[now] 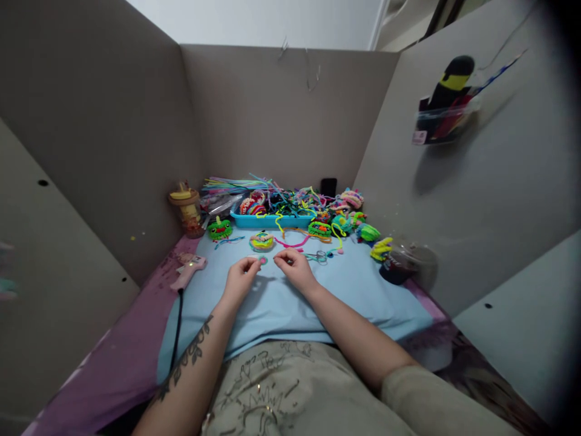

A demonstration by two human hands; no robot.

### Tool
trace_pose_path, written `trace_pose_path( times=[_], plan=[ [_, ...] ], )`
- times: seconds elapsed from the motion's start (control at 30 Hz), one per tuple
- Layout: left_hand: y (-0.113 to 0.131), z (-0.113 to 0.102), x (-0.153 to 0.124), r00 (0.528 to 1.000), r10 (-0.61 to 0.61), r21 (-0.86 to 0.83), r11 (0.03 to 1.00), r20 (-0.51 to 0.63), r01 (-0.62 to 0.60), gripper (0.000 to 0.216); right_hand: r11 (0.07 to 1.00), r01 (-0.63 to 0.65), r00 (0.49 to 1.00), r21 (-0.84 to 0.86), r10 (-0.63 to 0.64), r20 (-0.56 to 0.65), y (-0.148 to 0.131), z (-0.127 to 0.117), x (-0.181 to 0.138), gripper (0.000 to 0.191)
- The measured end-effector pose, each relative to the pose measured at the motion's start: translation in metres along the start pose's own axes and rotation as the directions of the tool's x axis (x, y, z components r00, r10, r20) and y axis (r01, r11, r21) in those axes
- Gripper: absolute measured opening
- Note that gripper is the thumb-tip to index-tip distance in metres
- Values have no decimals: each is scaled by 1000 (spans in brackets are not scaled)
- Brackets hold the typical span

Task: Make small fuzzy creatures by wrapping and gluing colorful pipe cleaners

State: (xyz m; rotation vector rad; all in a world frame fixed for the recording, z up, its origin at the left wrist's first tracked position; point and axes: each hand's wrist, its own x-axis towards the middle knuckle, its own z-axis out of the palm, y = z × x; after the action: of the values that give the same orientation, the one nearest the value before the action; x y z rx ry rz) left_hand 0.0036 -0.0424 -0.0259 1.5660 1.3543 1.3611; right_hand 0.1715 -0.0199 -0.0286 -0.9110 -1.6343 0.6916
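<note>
My left hand (241, 277) pinches a small round pink-and-green coil (263, 260) of what looks like pipe cleaner, over the blue cloth. Close by on the right, my right hand (297, 270) has its fingertips pressed together; anything between them is too small to make out. Just beyond the hands lies a round yellow, green and pink pipe-cleaner piece (262, 242). A pair of scissors (318, 257) rests beside my right hand. Past it, a pink pipe cleaner (293, 244) curves across the cloth.
A blue tray (276, 221) at the back holds tangled pipe cleaners. On the left are a pink hot glue gun (188, 271), a green frog-like piece (220, 229) and a drink cup (187, 209). Several fuzzy pieces and a dark-based container (397, 268) stand right. Grey panels surround the table.
</note>
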Motion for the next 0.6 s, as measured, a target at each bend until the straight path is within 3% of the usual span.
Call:
trace_pose_path(
  times=[0.2, 0.47, 0.6],
  plan=[
    [-2, 1, -3, 997, -45, -2, 999, 66, 45, 30, 999, -2, 1000, -37, 3, 18, 6, 5, -1, 12],
    [-3, 2, -1, 995, 21, 20, 1000, 101, -23, 28, 990, -143, 987, 22, 141, 73, 7, 8, 0, 16],
    [-5, 3, -2, 997, 41, 128, 991, 66, -49, 26, 987, -161, 984, -7, 161, 69, 5, 11, 0, 12]
  ],
)
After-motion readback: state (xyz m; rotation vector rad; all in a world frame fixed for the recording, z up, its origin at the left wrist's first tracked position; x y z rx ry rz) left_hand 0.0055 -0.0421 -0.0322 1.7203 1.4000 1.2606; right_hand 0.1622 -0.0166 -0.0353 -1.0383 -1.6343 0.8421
